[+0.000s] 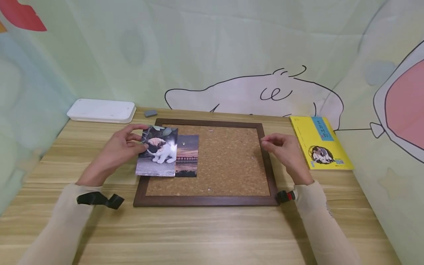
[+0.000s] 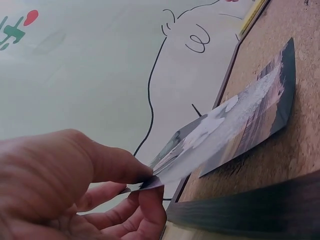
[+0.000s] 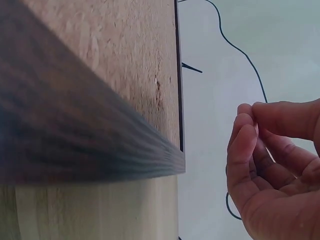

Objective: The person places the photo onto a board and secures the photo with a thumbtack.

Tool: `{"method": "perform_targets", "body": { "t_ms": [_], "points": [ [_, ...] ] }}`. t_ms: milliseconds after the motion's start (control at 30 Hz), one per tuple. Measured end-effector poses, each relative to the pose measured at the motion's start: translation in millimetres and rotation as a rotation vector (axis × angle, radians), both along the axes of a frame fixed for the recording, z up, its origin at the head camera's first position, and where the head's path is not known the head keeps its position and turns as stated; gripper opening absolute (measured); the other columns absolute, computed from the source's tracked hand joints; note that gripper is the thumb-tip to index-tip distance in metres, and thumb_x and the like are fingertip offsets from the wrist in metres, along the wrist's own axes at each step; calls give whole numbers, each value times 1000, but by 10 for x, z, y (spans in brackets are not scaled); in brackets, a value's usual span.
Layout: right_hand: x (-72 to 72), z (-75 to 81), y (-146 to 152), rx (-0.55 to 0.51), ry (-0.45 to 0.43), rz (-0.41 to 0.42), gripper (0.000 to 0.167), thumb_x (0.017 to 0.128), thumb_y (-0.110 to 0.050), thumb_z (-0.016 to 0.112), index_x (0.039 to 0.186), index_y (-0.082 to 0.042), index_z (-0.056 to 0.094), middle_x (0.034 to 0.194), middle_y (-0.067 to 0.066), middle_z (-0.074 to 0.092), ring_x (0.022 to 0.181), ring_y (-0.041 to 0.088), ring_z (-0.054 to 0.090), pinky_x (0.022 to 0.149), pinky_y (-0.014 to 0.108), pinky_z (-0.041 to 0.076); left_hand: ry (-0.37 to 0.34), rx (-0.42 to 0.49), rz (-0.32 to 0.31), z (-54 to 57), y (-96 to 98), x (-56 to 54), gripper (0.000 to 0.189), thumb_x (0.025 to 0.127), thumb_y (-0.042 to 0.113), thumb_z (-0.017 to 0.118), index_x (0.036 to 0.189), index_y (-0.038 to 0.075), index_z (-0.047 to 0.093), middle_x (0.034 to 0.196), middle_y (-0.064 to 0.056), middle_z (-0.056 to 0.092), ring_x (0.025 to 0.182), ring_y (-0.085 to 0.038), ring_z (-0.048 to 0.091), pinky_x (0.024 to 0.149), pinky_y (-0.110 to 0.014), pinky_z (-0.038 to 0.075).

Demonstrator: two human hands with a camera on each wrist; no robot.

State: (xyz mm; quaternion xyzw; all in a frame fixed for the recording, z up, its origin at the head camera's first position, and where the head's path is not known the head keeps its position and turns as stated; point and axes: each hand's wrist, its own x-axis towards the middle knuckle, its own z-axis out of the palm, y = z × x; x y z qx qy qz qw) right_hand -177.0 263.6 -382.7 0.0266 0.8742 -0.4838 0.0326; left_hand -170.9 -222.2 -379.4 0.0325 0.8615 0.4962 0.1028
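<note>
My left hand [image 1: 120, 147] pinches the left edge of a photo of a white and dark cat [image 1: 162, 152]. In the left wrist view the thumb lies on top of the photo and the fingers curl beneath. The cat photo is tilted, overlapping a sunset photo [image 1: 188, 158] on the corkboard [image 1: 228, 165]. A small shiny pin [image 1: 183, 144] sits on the sunset photo's upper part. My right hand [image 1: 286, 152] is by the dark frame's right side, thumb and fingertips pressed together; nothing shows between them in the right wrist view [image 3: 270, 160].
Several small clear pins, one of them near the lower edge [image 1: 209, 189], are on the cork. A yellow book [image 1: 321, 143] lies right of the board. At the back left are a white case [image 1: 101, 110] and a small grey block [image 1: 150, 113]. A printed curtain [image 1: 212, 55] hangs behind the table.
</note>
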Motion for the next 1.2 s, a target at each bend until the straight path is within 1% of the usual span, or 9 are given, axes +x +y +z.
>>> {"method": "perform_targets", "body": {
  "t_ms": [200, 333, 433, 600, 733, 833, 967, 1100, 1200],
  "points": [
    [-31, -7, -61, -17, 18, -1, 28, 104, -22, 72, 122, 0, 76, 110, 13, 77, 89, 10, 67, 85, 26, 58, -16, 28, -4, -7, 143, -42, 68, 101, 7, 68, 163, 14, 40, 133, -24, 61, 92, -2, 68, 80, -20, 58],
    [-57, 8, -95, -34, 24, -14, 28, 104, -21, 73, 121, 0, 77, 106, 9, 77, 87, 9, 67, 84, 25, 59, 6, 44, -12, -1, 254, -71, 67, 100, 6, 69, 161, 13, 43, 127, -21, 61, 89, -3, 67, 77, -20, 56],
    [-73, 17, -123, -35, 8, -24, 28, 104, -22, 73, 121, 0, 76, 106, 7, 76, 88, 10, 68, 84, 24, 59, 30, 62, -31, -2, 340, -86, 66, 99, 4, 69, 160, 12, 44, 120, -19, 61, 82, -5, 64, 71, -21, 53],
    [-93, 25, -166, -20, -17, -35, 28, 104, -23, 72, 123, -2, 76, 111, 11, 76, 95, 19, 70, 87, 24, 59, 43, 100, -58, 6, 495, -106, 65, 96, 0, 69, 157, 9, 47, 109, -13, 60, 68, -4, 52, 63, -22, 45],
    [-101, 23, -184, -21, -30, -31, 29, 104, -22, 72, 124, -2, 75, 113, 12, 76, 99, 26, 69, 91, 29, 60, 47, 116, -70, 20, 612, -141, 64, 95, -1, 70, 155, 9, 48, 107, -11, 57, 62, -4, 42, 59, -22, 42],
    [-103, 21, -186, -33, -24, -30, 29, 104, -22, 72, 124, -1, 75, 110, 11, 76, 97, 25, 69, 90, 29, 60, 62, 107, -78, 26, 697, -173, 61, 96, 0, 70, 153, 9, 50, 112, -14, 59, 66, -4, 49, 62, -22, 46],
    [-106, 26, -191, -50, -7, -25, 28, 104, -21, 73, 122, 0, 75, 108, 11, 76, 93, 21, 69, 86, 27, 60, 72, 119, -83, 29, 811, -202, 60, 95, 0, 70, 151, 9, 52, 114, -17, 62, 78, -9, 63, 67, -23, 52],
    [-112, 30, -197, -52, -5, -21, 27, 104, -19, 73, 121, 1, 75, 110, 15, 77, 92, 20, 70, 85, 27, 60, 70, 133, -78, 29, 918, -218, 59, 94, 1, 72, 149, 9, 54, 112, -17, 63, 77, -12, 64, 63, -25, 52],
    [-123, 27, -198, -46, -6, -18, 26, 104, -19, 72, 121, 1, 75, 111, 16, 76, 92, 21, 70, 86, 27, 60, 67, 116, -65, 25, 980, -228, 58, 94, 3, 74, 149, 11, 55, 113, -17, 63, 77, -16, 65, 60, -25, 51]
  ]
}}
